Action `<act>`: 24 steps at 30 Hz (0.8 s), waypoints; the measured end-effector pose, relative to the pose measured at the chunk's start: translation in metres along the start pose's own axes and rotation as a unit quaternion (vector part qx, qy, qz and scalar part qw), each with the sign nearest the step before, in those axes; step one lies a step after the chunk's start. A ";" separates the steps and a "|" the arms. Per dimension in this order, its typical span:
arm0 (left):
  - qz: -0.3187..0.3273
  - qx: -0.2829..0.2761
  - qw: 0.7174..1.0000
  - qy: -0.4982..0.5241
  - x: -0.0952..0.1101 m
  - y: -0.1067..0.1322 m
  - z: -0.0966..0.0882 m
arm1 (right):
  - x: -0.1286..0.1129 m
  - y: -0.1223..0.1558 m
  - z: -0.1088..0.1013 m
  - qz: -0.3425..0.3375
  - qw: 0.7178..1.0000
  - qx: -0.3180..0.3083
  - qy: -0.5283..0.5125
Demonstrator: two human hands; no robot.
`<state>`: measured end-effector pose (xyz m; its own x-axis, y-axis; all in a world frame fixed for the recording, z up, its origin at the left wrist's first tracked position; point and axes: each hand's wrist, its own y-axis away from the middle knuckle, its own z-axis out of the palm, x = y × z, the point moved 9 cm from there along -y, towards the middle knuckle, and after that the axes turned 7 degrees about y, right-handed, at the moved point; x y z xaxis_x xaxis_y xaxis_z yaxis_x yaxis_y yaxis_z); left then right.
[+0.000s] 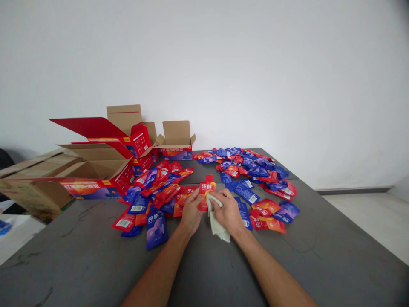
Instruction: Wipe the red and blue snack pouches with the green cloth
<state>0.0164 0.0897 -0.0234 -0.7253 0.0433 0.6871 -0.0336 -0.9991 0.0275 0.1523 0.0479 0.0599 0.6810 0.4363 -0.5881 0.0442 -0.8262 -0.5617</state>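
My left hand (191, 211) is closed on a red sachet (206, 187), held upright over the grey table (96, 256). My right hand (227, 211) is closed on a pale green cloth (217, 226) and presses it against the sachet's lower part. A pile of red and blue sachets (153, 192) lies just left of my hands. A second spread of red and blue sachets (252, 175) lies to the right and behind.
Open red-and-cardboard boxes (105, 166) stand at the table's left rear, with a smaller open box (177, 145) by the white wall. A large brown carton (28, 179) sits at the far left edge. Pale floor (367, 213) shows to the right.
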 end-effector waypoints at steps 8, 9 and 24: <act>-0.055 -0.013 0.998 0.001 -0.004 0.007 0.008 | -0.008 0.007 0.014 -0.039 0.997 -0.042 0.049; -0.058 -0.017 0.998 0.000 -0.004 0.007 0.008 | -0.012 0.010 0.020 -0.050 0.996 -0.060 0.052; -0.077 -0.164 0.979 -0.096 -0.021 0.022 0.037 | 0.034 -0.009 -0.031 0.054 0.993 0.091 0.051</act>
<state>0.0562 0.0669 -0.0100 -0.5525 0.1608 0.8179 -0.3739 -0.9248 -0.0708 0.1972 0.0589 0.0627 0.7462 0.3029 -0.5928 -0.1590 -0.7836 -0.6005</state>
